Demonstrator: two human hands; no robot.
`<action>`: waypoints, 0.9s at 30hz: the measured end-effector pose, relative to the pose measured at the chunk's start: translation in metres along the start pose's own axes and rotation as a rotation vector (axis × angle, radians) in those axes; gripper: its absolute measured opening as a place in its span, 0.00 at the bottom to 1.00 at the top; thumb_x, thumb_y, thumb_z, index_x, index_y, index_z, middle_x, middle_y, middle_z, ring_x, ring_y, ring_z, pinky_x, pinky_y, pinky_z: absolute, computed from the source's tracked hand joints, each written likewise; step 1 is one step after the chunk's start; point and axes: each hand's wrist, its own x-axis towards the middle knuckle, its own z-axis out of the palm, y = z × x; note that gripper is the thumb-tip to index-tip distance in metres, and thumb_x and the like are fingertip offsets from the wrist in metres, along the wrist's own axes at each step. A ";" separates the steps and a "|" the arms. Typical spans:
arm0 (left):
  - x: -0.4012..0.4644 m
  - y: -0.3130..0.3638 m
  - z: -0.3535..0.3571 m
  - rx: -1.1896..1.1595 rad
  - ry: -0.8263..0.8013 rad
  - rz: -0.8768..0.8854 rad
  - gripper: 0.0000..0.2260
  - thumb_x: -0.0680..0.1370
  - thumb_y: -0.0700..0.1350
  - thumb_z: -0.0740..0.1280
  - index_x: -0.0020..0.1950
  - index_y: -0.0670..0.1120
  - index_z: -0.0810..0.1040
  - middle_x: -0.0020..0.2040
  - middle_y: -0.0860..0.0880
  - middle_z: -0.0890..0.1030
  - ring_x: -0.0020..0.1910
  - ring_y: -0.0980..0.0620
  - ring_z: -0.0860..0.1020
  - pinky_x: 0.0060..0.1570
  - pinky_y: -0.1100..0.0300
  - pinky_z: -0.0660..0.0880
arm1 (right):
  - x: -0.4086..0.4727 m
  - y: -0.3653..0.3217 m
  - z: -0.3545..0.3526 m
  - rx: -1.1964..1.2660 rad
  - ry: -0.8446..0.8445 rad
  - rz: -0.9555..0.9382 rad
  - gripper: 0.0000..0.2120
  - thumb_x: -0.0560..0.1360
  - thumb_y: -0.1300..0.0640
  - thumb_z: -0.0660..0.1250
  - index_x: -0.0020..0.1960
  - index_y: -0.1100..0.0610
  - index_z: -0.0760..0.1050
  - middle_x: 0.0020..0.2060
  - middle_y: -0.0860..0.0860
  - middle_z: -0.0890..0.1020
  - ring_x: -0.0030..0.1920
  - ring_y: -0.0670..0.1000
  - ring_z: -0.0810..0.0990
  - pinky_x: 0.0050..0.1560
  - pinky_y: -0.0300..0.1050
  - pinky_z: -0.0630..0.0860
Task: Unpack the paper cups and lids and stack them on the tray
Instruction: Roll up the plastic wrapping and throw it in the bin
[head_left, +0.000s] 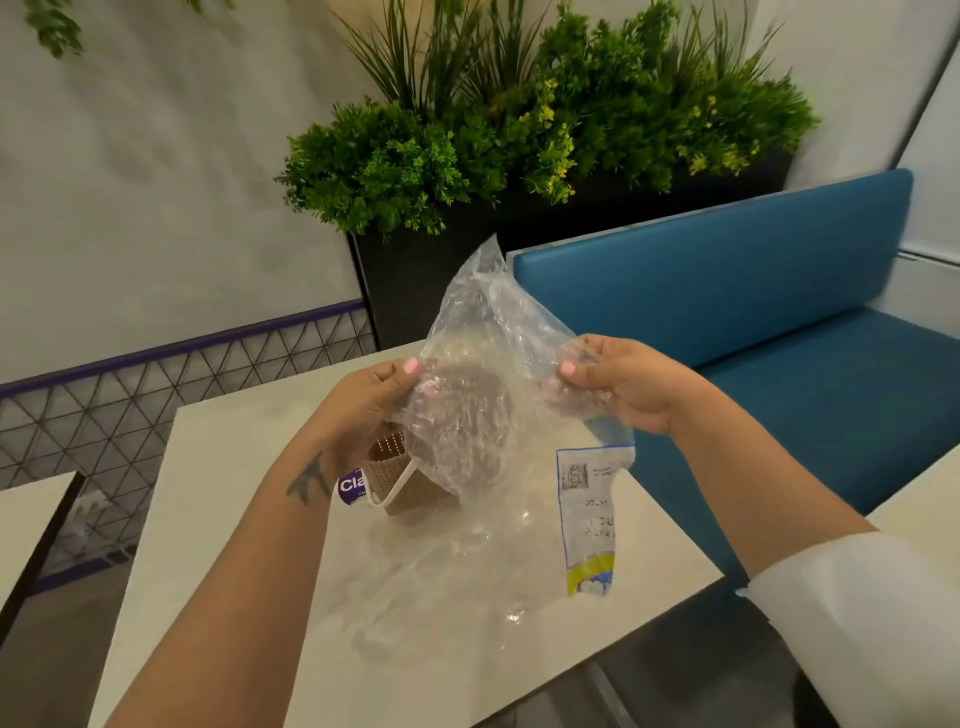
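Unpacking stage here: left hand (371, 400) and right hand (618, 379) each pinch a side of the clear bag (483, 374), held apart above the bench (249, 519). Dark lids (462, 415), I think, sit inside. Next I'd pull the opening wider. No tray visible.

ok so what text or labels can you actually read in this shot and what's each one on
"Cla": white letters on a purple label, cut off by the left wrist, beside the woven basket.
White label with a code block on the clear plastic bag lying on the table: print is too small and blurred to read.
Blue, yellow and white graphic at that label's lower end: no legible words.
Nothing else carries text.
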 end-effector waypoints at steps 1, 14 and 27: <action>0.001 0.000 0.000 0.073 0.031 0.033 0.13 0.78 0.51 0.65 0.50 0.42 0.81 0.46 0.44 0.83 0.46 0.46 0.80 0.49 0.54 0.76 | -0.001 -0.003 -0.001 -0.175 0.057 0.013 0.06 0.73 0.57 0.69 0.46 0.59 0.75 0.43 0.53 0.83 0.47 0.54 0.81 0.53 0.49 0.77; 0.006 0.011 0.025 0.220 0.136 0.268 0.10 0.72 0.50 0.73 0.49 0.47 0.79 0.44 0.53 0.82 0.42 0.56 0.81 0.43 0.61 0.77 | -0.015 -0.025 0.009 -0.540 0.247 -0.117 0.10 0.67 0.55 0.77 0.36 0.57 0.77 0.36 0.53 0.83 0.38 0.48 0.80 0.46 0.43 0.77; 0.011 0.001 0.019 0.148 -0.171 0.139 0.11 0.77 0.40 0.67 0.60 0.46 0.77 0.50 0.48 0.84 0.49 0.50 0.83 0.49 0.57 0.80 | -0.013 -0.019 -0.013 -0.304 0.150 -0.004 0.15 0.60 0.58 0.76 0.46 0.56 0.79 0.42 0.53 0.83 0.44 0.52 0.81 0.51 0.45 0.78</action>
